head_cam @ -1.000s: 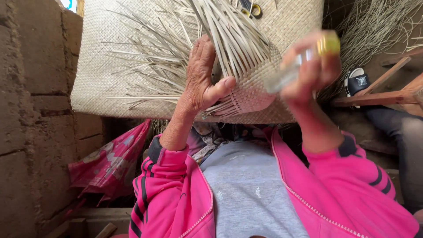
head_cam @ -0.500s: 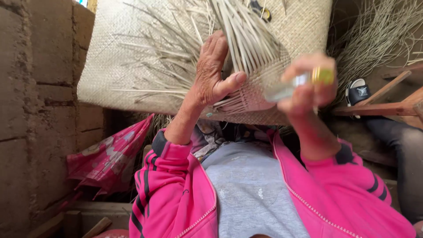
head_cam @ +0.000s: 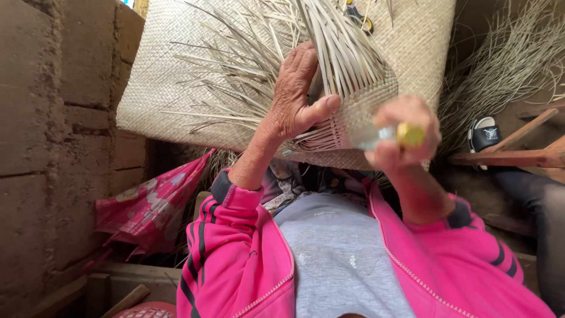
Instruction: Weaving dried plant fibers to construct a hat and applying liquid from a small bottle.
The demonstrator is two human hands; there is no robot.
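1. Over the last second the right hand [head_cam: 403,135] has dropped from level with the loose strips [head_cam: 338,47] to the lower edge of the half-woven piece [head_cam: 359,103], bringing the small clear bottle [head_cam: 376,136] with it. The bottle's gold cap [head_cam: 410,134] now sits just right of that edge.
2. The left hand [head_cam: 294,97] has hardly moved against the weaving. The view has shifted a little, so the big woven mat [head_cam: 170,70] sits lower and further right in the picture.
3. As I judge it, the weaving is carried by the left hand alone for now, while the right is taken up with the bottle and not with the strips.
4. Left hand: forearm rising from the pink sleeve [head_cam: 235,235], back of the hand toward the camera, fingers straight and close together up the left side of the piece, thumb stretched right across its woven part. It looks pressed flat against the piece rather than curled round it.
5. Right hand: wrist bent, fingers curled round the bottle, which lies roughly level with the cap to the right. The hand is blurred, so the exact finger placement cannot be told.
6. The piece stands in front of the mat's lower right corner, its strips fanning upward. A mud wall [head_cam: 53,147] is on the left, and a dark sandal [head_cam: 485,134] on the right
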